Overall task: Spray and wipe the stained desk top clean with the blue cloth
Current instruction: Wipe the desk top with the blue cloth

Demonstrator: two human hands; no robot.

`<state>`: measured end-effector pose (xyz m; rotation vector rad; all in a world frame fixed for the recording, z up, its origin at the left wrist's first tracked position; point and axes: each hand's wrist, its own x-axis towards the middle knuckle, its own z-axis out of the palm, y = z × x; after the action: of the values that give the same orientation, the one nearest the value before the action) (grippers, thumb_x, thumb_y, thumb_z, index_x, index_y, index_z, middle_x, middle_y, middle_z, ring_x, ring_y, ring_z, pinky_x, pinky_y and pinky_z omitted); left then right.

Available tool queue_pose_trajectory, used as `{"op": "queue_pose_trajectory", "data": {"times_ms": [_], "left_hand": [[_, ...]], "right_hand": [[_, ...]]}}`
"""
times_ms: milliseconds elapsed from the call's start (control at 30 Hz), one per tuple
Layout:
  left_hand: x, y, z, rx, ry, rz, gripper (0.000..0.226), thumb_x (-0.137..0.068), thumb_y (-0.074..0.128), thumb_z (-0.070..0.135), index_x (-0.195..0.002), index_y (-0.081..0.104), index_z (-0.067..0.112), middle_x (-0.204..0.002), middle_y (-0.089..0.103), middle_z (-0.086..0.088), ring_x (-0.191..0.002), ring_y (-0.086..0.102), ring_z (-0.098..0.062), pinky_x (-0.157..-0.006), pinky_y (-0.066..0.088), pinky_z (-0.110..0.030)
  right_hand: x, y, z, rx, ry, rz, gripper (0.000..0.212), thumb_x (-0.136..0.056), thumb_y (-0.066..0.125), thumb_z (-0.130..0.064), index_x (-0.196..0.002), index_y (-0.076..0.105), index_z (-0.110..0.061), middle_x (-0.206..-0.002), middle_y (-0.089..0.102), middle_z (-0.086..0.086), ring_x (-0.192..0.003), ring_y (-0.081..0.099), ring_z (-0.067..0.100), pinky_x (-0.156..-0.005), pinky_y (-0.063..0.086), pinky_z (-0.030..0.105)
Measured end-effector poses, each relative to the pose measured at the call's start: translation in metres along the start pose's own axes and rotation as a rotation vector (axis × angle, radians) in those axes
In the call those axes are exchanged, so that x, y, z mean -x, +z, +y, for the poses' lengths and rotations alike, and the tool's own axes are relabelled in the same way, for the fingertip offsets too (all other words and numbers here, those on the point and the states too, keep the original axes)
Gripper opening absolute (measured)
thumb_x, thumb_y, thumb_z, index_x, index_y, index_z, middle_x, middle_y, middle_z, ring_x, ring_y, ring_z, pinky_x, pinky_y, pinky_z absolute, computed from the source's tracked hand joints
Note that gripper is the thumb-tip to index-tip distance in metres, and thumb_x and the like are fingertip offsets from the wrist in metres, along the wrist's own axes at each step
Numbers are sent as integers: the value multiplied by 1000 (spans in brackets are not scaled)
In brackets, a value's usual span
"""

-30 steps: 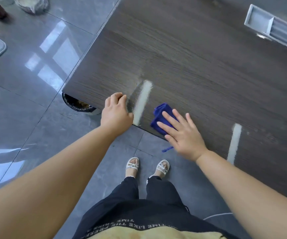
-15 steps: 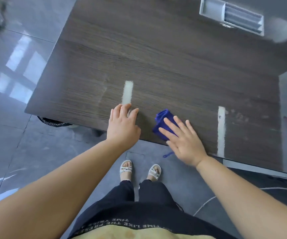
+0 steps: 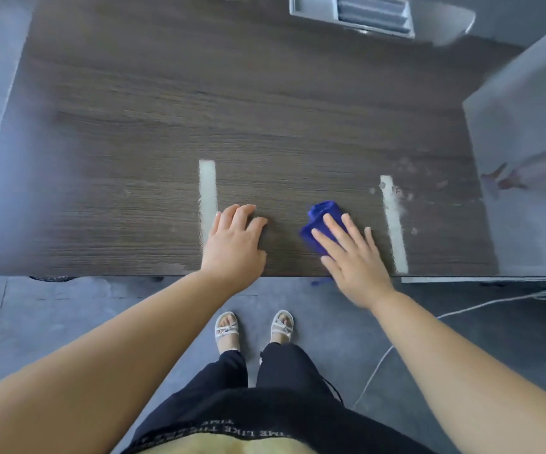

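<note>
Facing the worktop square-on now, after seeing it at a slant from further left a second ago. Shifted both hands rightward along the near edge in that time. Brought the left hand from left of the left pale strip to just right of it, resting there with relaxed fingers, holding nothing. Carried the right hand on toward the right pale strip, fingers straight and spread, pressing flat on the blue cloth. Reads as a wiping pass travelling rightward, with the reddish stains up and right of that strip not yet reached. Leaves the cloth bunched under the right fingertips, poking out above and left of them. Places it on the worktop close to the front edge, between the two strips and nearer the right one, apart from the left hand.
</note>
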<state>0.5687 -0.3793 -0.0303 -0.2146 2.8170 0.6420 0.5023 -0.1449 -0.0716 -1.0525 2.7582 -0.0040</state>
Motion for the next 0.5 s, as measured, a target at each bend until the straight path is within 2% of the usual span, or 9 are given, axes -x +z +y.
{"op": "queue_pose_trajectory", "data": {"times_ms": [133, 200, 267, 367, 433, 467, 500], "left_hand": [[-9, 1, 14, -31, 36, -42, 54, -87, 49, 23, -140, 39, 19, -149, 26, -3, -139, 17, -25, -115, 11, -37], [-12, 3, 23, -40, 11, -28, 57, -86, 49, 22, -141, 35, 19, -148, 27, -3, -138, 18, -26, -114, 13, -36], [-16, 6, 31, -28, -48, 10, 60, -85, 49, 21, -143, 30, 18, -148, 28, -2, -137, 19, -26, -113, 16, -36], [-25, 8, 43, -10, -93, 50, 64, -83, 51, 19, -143, 29, 17, -147, 31, -3, -138, 19, -27, -113, 18, -37], [-33, 9, 53, -7, -84, 48, 64, -83, 51, 18, -143, 29, 17, -146, 31, -4, -137, 19, -27, -112, 19, -37], [-37, 10, 58, -6, -79, 39, 63, -84, 50, 19, -143, 30, 17, -147, 30, -4, -137, 19, -27, -112, 19, -37], [-42, 11, 65, -11, -77, 27, 62, -84, 50, 20, -143, 30, 17, -147, 29, -3, -138, 18, -27, -112, 18, -37]], "right_hand": [[-15, -15, 52, -218, 842, 24, 50, -102, 26, -36, -151, 17, -30, -160, 0, -4, -146, -4, 24, -115, 8, 53], [-41, -19, 32, -246, 1040, 97, 52, -102, 26, -38, -151, 15, -27, -160, -1, 0, -146, -5, 27, -116, 5, 52], [-61, -13, -1, -230, 935, 110, 53, -101, 28, -40, -151, 17, -26, -160, 2, 3, -146, -3, 29, -115, 6, 52], [-55, -3, -36, -125, 350, 133, 53, -96, 30, -41, -145, 34, -24, -156, 22, 6, -143, 17, 33, -111, 21, 56], [-41, -3, -13, -30, -55, 79, 51, -94, 31, -41, -141, 43, -25, -153, 32, 5, -140, 27, 33, -107, 27, 57], [-35, -2, 12, 8, -173, 58, 50, -93, 33, -40, -139, 45, -26, -151, 34, 4, -139, 30, 32, -106, 27, 58], [-30, -2, 41, 30, -207, 52, 49, -92, 35, -40, -138, 46, -26, -150, 37, 4, -137, 33, 32, -105, 29, 60]]}}
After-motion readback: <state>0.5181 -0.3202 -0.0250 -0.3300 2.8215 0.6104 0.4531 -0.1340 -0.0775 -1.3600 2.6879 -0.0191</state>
